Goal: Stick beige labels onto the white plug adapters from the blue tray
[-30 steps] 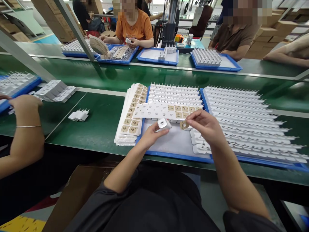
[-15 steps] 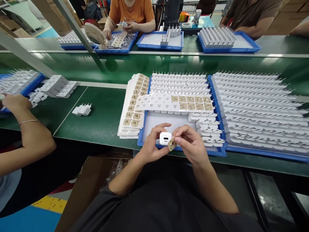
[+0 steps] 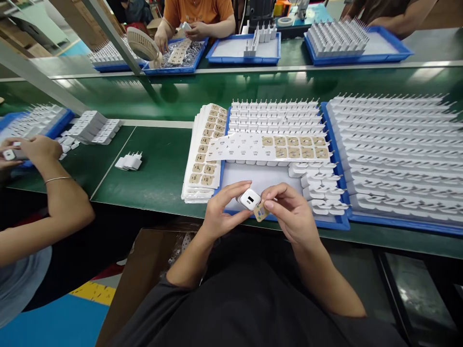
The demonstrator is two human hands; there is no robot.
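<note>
My left hand (image 3: pixel 223 208) is closed around a white charger plug (image 3: pixel 250 199), its face with the dark USB port turned up toward me. Between the thumb and fingers of my right hand (image 3: pixel 289 209) is a tan sticker (image 3: pixel 261 211) with cut-outs, close beside the charger's lower right corner. Whether the sticker touches the charger I cannot tell. Beyond my hands, a sticker sheet (image 3: pixel 235 148), partly bare and partly filled with tan stickers, lies across rows of white chargers (image 3: pixel 275 113) in a blue tray (image 3: pixel 343 183).
A stack of sticker sheets (image 3: pixel 200 159) stands left of the tray. A second tray of chargers (image 3: pixel 398 164) adjoins on the right. A few chargers (image 3: pixel 129 161) sit on the green table (image 3: pixel 159 168). A co-worker's arm (image 3: pixel 54 183) is at the left; others work across the table.
The charger in my left hand has tilted, its face now turned diagonally. The sticker shows more of its flat side. The whole view has shifted slightly, and the left co-worker's hands have come further into view.
</note>
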